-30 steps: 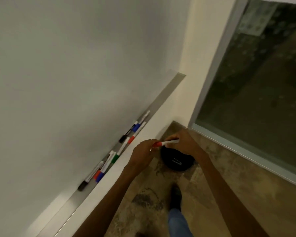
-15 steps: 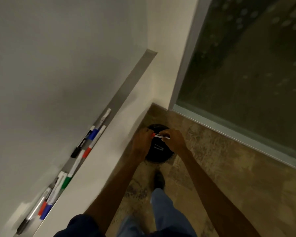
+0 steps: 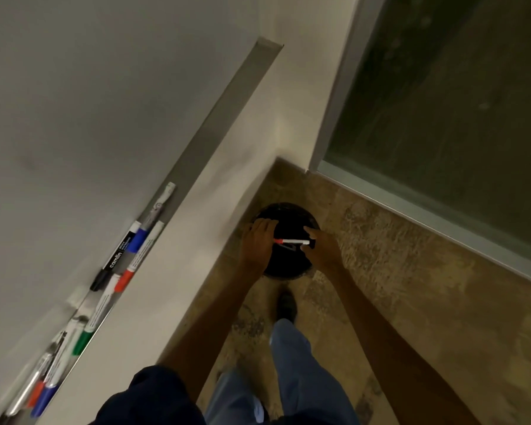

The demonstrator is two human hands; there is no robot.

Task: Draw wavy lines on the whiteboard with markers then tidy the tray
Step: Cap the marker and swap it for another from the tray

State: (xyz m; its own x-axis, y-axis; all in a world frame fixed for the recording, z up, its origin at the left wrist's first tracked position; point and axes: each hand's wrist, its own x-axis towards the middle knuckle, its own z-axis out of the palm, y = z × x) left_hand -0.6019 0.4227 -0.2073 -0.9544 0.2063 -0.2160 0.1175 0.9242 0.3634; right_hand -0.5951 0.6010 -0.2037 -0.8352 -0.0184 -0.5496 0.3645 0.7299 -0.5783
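Now both hands (image 3: 288,243) hold red marker (image 3: 291,241) over black bin (image 3: 288,265).

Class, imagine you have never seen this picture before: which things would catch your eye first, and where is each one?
First, the two hands at centre: the left hand and right hand hold a slim red-capped marker level between them, above a round black bin on the floor. Next, the row of coloured markers lying in the metal tray under the whiteboard, at left.
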